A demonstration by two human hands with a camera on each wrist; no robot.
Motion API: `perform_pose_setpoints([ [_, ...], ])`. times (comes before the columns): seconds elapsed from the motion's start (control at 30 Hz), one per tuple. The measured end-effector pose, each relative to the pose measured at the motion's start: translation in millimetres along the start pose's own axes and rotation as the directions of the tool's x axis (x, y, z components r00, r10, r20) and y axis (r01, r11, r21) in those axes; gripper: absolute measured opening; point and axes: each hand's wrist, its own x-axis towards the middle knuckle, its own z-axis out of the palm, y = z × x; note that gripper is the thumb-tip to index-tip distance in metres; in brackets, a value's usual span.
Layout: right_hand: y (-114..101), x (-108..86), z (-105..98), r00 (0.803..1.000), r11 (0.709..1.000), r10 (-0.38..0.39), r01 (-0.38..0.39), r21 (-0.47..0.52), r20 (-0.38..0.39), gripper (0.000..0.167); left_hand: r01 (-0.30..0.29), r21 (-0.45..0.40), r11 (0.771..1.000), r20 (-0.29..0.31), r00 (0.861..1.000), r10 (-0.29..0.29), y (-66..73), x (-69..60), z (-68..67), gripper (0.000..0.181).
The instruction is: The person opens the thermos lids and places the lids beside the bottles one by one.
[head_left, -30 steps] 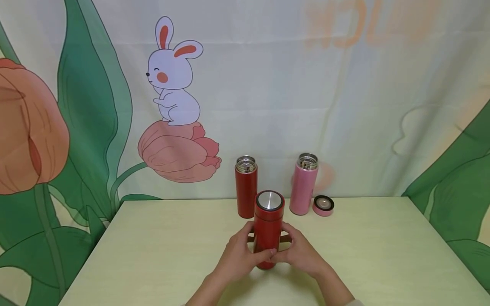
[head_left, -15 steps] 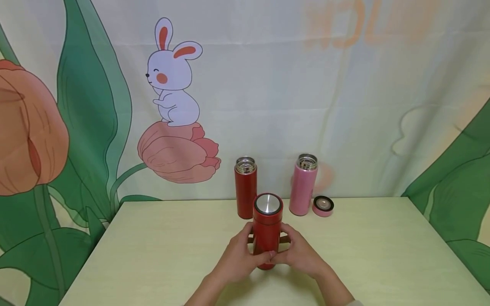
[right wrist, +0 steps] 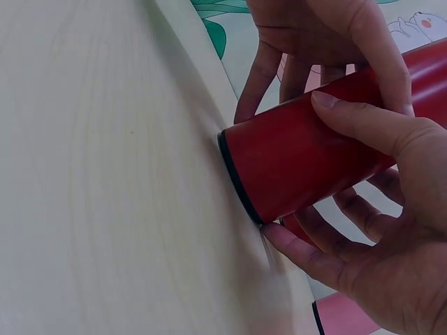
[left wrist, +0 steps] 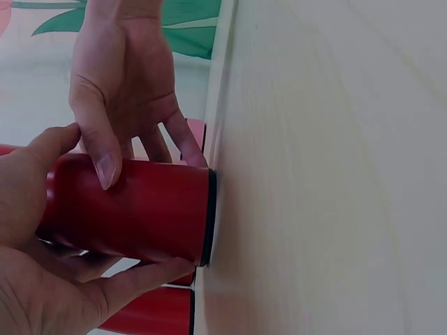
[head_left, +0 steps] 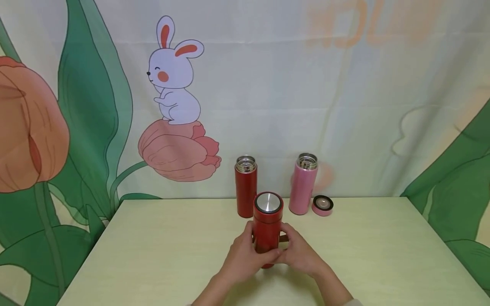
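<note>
A red bottle (head_left: 266,236) with a silver-topped lid (head_left: 269,202) stands upright near the middle of the table. My left hand (head_left: 245,257) grips its left side, the thumb across the front. From the right, my right hand (head_left: 300,253) holds the same bottle, fingers partly hidden behind it. In the left wrist view, the bottle's black base rim lies close to the table top, and both hands are round the red body (left wrist: 140,209). The right wrist view shows the right hand's (right wrist: 398,237) fingers spread round the body (right wrist: 300,153).
Behind the held bottle stand a lidless red bottle (head_left: 246,191) and a lidless pink bottle (head_left: 303,189). A pink lid (head_left: 323,206) with a black ring lies right of the pink bottle. The pale table (head_left: 153,246) ends at a printed curtain (head_left: 268,85).
My left hand has shifted slightly to the right round the bottle, its thumb reaching further across the front. The bottle's top has moved a little to the left since the earliest frame.
</note>
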Motion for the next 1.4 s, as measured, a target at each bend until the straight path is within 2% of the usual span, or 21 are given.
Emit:
perform_pose_setpoints([
  [0.13,0,1.1,2,1.000,1.000,0.007,-0.008,0.026,0.014,0.082,0.028,0.018,0.999,-0.076,0.997,-0.027,1.4,1.2,6.1,0.071],
  [0.27,0,1.1,3,1.000,0.999,-0.006,0.005,0.050,0.021,0.083,0.061,0.064,0.996,-0.152,0.987,-0.051,3.3,5.6,13.7,0.075],
  [0.43,0,1.3,4,1.000,0.997,0.002,-0.005,0.081,0.031,0.082,0.089,0.106,0.990,-0.207,0.976,-0.065,4.6,9.4,18.9,0.072],
  [0.8,1,1.0,3,1.000,0.997,0.012,-0.014,0.077,0.028,0.081,0.061,0.125,0.990,-0.222,0.975,-0.032,-1.0,10.3,19.4,0.062],
  [1.1,-10,-4.3,-8,0.994,0.999,0.015,-0.020,0.045,0.111,0.086,0.061,0.147,0.987,-0.224,0.974,-0.027,-1.5,11.1,20.2,0.060],
  [1.2,-17,-7.8,-13,0.992,1.000,0.001,-0.005,0.031,0.124,0.090,0.065,0.147,0.987,-0.219,0.975,-0.032,-1.1,11.4,19.8,0.060],
  [1.4,-28,-14.3,-20,0.994,0.999,-0.046,0.046,0.001,0.103,0.094,0.059,0.161,0.985,-0.217,0.976,-0.023,-1.1,11.2,19.7,0.060],
])
